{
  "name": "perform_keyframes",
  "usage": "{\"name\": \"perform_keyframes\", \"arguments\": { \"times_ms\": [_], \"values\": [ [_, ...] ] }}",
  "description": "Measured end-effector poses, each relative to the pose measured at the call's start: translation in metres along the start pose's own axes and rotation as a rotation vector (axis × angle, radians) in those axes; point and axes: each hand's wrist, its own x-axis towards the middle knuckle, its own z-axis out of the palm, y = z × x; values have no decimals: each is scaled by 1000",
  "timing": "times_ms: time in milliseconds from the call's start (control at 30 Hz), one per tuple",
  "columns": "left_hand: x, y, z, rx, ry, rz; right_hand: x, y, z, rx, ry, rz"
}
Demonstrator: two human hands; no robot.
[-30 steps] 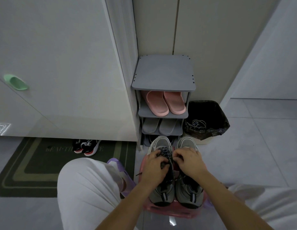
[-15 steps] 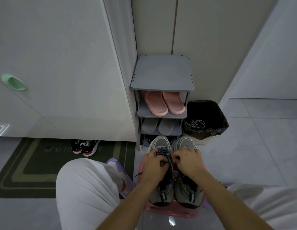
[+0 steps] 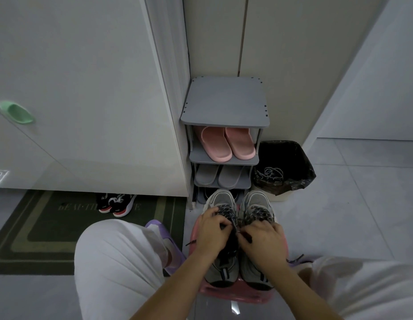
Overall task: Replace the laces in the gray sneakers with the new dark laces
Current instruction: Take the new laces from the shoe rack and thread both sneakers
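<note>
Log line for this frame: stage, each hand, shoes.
stage: lacing in progress | left hand: pinches dark lace | right hand: pinches dark lace | gray sneakers: on pink stool | bin: pale laces inside

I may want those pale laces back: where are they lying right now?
In the head view, the pale laces lie tangled inside the black-lined bin, just right of the gray shoe rack and beyond the right-hand gray sneaker.

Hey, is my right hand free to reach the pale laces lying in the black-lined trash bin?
Probably not yet: the right hand is pinching a dark lace on the gray sneakers. Once it lets go, the way to the pale laces in the black-lined trash bin looks open.
</note>
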Motion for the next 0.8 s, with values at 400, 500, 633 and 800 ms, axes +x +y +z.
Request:
{"name": "perform_keyframes", "arguments": {
  "times_ms": [400, 500, 633, 800],
  "values": [
    [-3, 3, -22, 7, -19, -45, 1, -13, 17, 0, -79, 114],
    [-6, -2, -38, -118, -20, -104, 2, -11, 18, 17, -63, 95],
    [-11, -19, -56, -269, 30, -244, 2, -10, 17, 59, -48, 86],
    [-18, -45, -60, -427, 45, -349, 1, -12, 17, 86, -47, 115]
  ]
}}
